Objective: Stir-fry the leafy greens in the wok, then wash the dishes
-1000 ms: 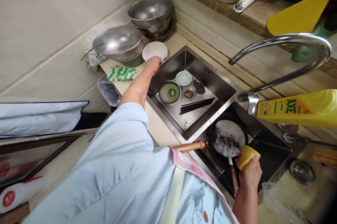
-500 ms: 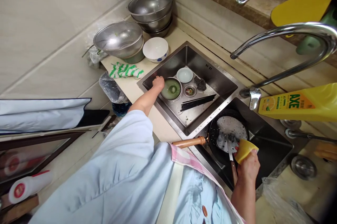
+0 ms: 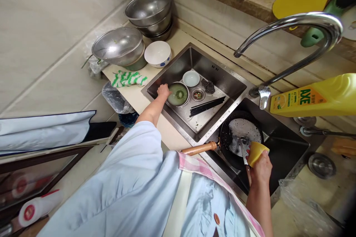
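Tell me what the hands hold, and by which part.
The right hand grips a yellow sponge and a knife's handle; the left hand rests on a steel bowl's rim.

A home kitchen, with a bowl (image 3: 178,95) in a double steel sink (image 3: 178,67).

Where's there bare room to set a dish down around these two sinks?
The sink rack has a bare near corner below the black chopsticks. The right basin is open beside the frying pan. Crowded: the rack's far end, with the steel bowl at the left hand, and the counter corner's stacked steel bowls.
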The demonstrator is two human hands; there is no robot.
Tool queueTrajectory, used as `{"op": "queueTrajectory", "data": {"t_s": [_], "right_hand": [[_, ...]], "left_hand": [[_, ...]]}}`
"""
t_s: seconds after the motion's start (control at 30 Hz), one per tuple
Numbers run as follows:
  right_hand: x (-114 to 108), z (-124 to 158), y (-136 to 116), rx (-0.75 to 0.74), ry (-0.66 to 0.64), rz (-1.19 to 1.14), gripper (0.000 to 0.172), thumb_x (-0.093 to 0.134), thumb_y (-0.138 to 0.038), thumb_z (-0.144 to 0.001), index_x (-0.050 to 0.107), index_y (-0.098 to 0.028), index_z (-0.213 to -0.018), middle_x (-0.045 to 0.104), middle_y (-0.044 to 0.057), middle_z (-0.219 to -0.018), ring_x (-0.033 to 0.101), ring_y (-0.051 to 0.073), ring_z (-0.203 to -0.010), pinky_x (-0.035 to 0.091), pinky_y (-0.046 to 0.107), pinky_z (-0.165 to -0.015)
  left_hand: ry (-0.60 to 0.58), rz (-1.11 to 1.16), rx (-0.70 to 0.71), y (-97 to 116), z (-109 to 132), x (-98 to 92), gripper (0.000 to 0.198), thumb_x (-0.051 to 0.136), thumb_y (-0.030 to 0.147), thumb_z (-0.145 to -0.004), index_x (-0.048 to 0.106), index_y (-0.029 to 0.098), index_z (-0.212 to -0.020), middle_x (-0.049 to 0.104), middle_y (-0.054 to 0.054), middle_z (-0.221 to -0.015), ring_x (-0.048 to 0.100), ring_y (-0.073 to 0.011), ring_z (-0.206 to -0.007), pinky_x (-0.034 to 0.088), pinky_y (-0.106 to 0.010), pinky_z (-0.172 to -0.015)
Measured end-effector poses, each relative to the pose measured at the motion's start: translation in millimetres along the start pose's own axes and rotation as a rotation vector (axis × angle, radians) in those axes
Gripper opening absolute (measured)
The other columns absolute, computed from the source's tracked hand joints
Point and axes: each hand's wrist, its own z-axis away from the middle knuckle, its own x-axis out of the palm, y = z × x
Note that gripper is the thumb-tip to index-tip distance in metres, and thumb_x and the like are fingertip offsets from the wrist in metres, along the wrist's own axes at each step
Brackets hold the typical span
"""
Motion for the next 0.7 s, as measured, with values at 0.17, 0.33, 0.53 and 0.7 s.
{"op": "queueTrajectory", "data": {"t_s": [0.17, 0.33, 0.53, 0.7], "right_hand": [[1.2, -3.6, -0.5, 0.009, -0.004, -0.011, 0.047, 0.049, -0.058, -0.091, 0.066, -0.017, -0.109, 0.071, 0.01, -0.095, 0.068, 0.019, -0.069, 0.049, 0.025, -0.045], [1.7, -12.3, 8.1, 0.004, -0.015, -0.051, 0.045, 0.049, -0.057, -0.091, 0.064, -0.02, -0.112, 0.071, 0.009, -0.099, 0.068, 0.017, -0.067, 0.05, 0.024, -0.045], [7.4, -9.9, 14.1, -0.013, -0.016, -0.088, 0.05, 0.05, -0.06, -0.088, 0.063, -0.017, -0.109, 0.07, 0.005, -0.09, 0.065, 0.016, -0.061, 0.05, 0.025, -0.044], [5.6, -22.9, 19.7, -0.057, -0.029, 0.051, 0.06, 0.034, -0.061, -0.093, 0.061, -0.013, -0.115, 0.07, 0.01, -0.091, 0.066, 0.017, -0.065, 0.052, 0.027, -0.052]], "left_hand": [[-0.035, 0.02, 0.002, -4.2, -4.2, -1.5, 0.05, 0.067, 0.014, -0.079, 0.069, 0.021, -0.129, 0.07, -0.016, -0.125, 0.066, -0.033, -0.116, 0.053, -0.038, -0.094], [-0.011, 0.032, 0.012, -4.5, 3.5, -19.8, 0.05, 0.062, 0.011, -0.08, 0.069, 0.022, -0.128, 0.069, -0.015, -0.128, 0.064, -0.034, -0.119, 0.051, -0.039, -0.094], [-0.014, 0.041, 0.094, 2.4, 21.4, -37.6, 0.056, 0.058, 0.004, -0.077, 0.062, 0.017, -0.132, 0.07, -0.017, -0.123, 0.065, -0.0337, -0.118, 0.05, -0.038, -0.095], [0.014, 0.317, 0.087, -4.7, 37.5, -54.4, 0.037, 0.063, 0.003, -0.071, 0.067, 0.019, -0.104, 0.076, 0.0, -0.098, 0.062, -0.0254, -0.12, 0.044, -0.037, -0.109]]}}
